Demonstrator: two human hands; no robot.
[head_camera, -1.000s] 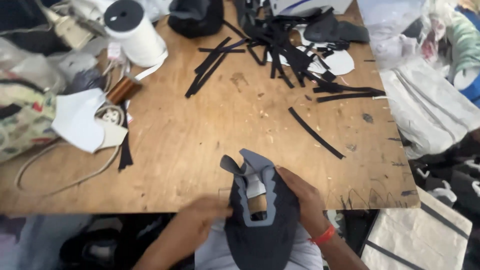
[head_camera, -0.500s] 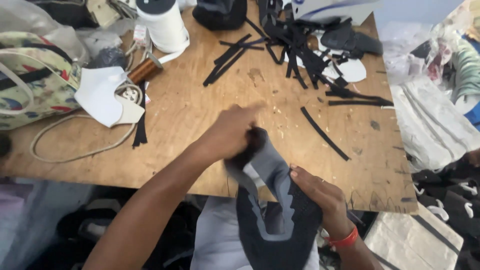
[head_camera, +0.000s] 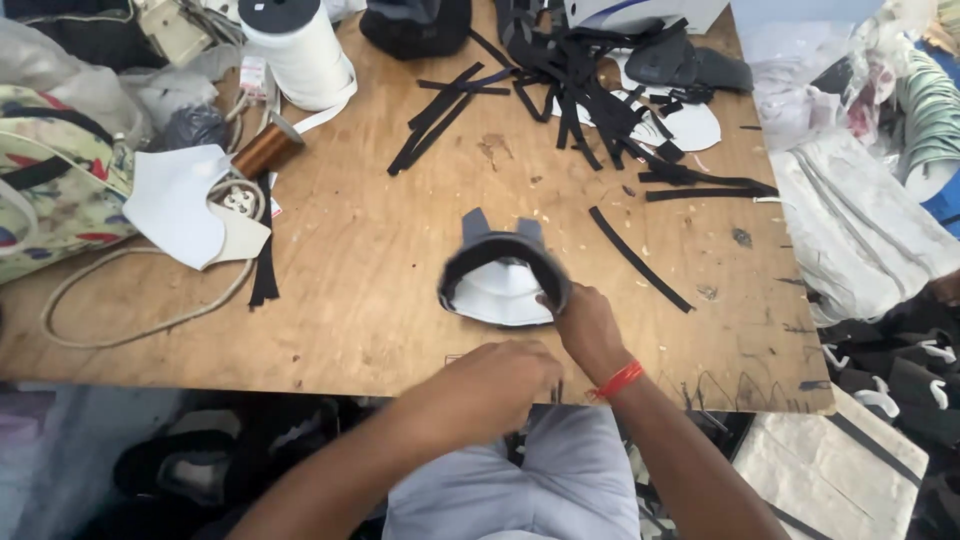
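The dark grey fabric shoe upper with white lining (head_camera: 503, 272), lifted before, is now set on the scratched wooden table (head_camera: 380, 270), gripped at its rim by the right hand (head_camera: 588, 325), while the left hand (head_camera: 490, 385) is withdrawn and loosely curled, holding nothing that can be seen

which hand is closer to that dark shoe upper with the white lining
Right. The right hand grips the rim of the dark shoe upper. The left hand hangs below it at the table edge, not touching it.

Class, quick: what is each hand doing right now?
Left hand: curled at the table edge; holding anything cannot be told.
Right hand: gripping the dark shoe upper.
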